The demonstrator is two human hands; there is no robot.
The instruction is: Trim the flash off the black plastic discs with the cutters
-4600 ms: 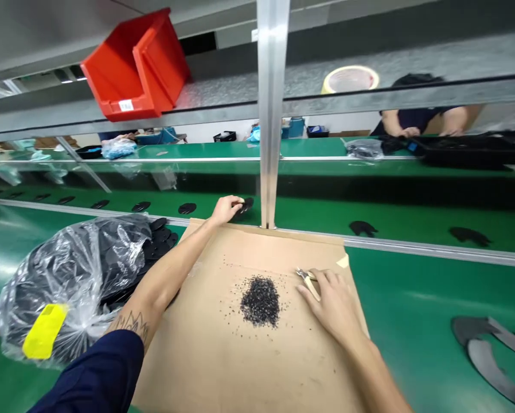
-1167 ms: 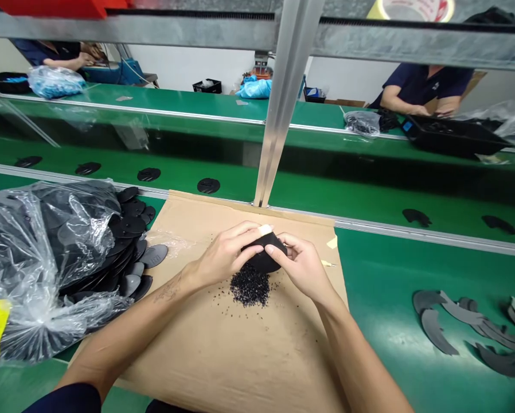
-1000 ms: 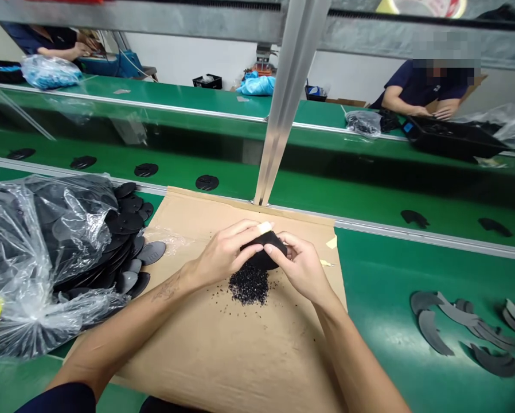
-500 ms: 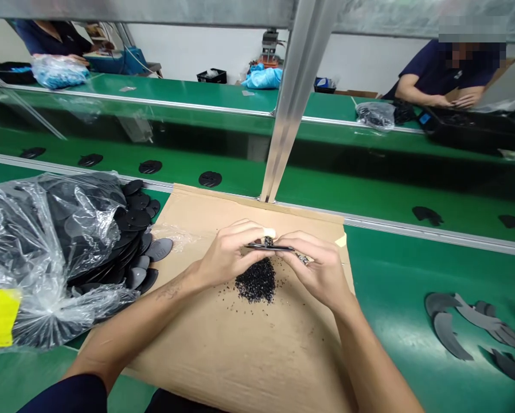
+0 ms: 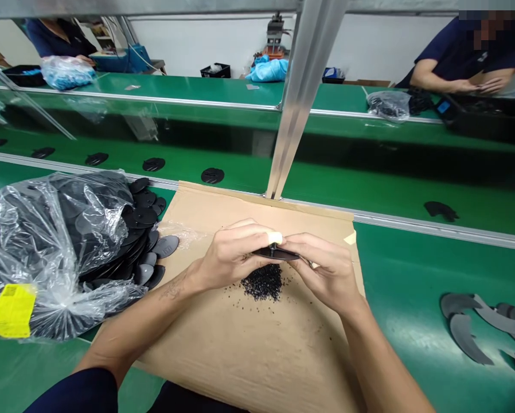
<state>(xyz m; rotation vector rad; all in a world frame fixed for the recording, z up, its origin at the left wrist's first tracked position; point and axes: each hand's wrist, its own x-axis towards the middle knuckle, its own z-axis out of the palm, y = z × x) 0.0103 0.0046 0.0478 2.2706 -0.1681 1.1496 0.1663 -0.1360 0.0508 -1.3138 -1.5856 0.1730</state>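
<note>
Between both hands a thin black plastic disc [image 5: 279, 254] is held nearly edge-on above the cardboard. My left hand [image 5: 229, 252] grips its left side, closed, with a pale yellow cover on one fingertip. On the right side my right hand [image 5: 326, 264] is closed on the same disc. A small dark part stands on the disc near the covered fingertip; its detail is too small to make out. Below the hands lies a pile of tiny black pieces [image 5: 261, 282], partly hidden by the disc and fingers.
A clear plastic bag [image 5: 55, 229] spills black discs [image 5: 143, 217] at the left. The cardboard sheet [image 5: 223, 350] covers the bench. Curved grey-black pieces [image 5: 468, 338] lie right. Behind a metal post [image 5: 294, 103], more black parts sit on a green belt [image 5: 249, 172]. Two co-workers sit beyond.
The disc has tilted, so more of its flat face shows. My hands stay on it. The whole view has shifted slightly, with the scene moving right.
</note>
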